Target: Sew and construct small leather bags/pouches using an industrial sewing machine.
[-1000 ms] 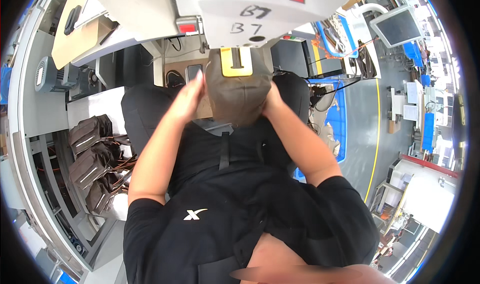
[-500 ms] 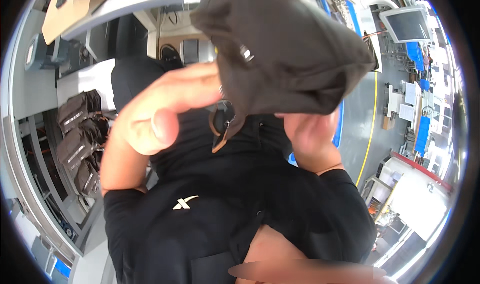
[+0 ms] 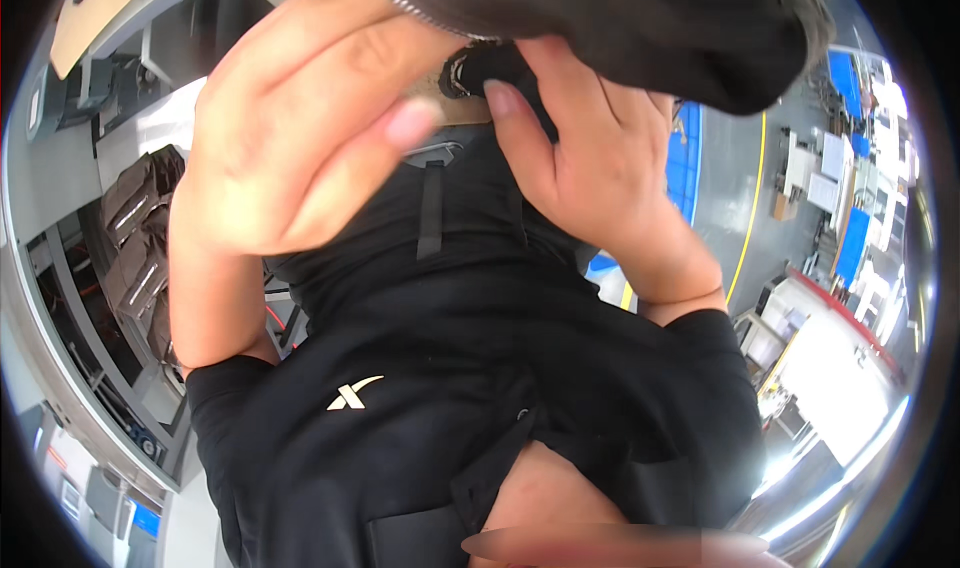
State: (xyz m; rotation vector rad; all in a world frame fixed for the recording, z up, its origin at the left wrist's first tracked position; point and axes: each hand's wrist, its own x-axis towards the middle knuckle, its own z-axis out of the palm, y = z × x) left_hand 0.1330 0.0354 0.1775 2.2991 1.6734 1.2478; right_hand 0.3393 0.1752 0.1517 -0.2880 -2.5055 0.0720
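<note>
While left hand [image 3: 300, 118] and right hand [image 3: 600, 148] meet its near edge, dark pouch [image 3: 630, 18] sits beyond black shirt [image 3: 430, 318], cut off by top of view. Long axis mostly crosswise to shirt, sloping nearer toward shirt's right side; rounded end points right. Pouch brown-black, soft cloth, partly blurred; pale zipper teeth [image 3: 405, 2] curve along edge beyond shirt's left half. Both thumbs spread away from fingers, off cloth; fingertips hidden, cannot tell whether they pinch pouch. More dark pouches [image 3: 135, 253] left of shirt.
</note>
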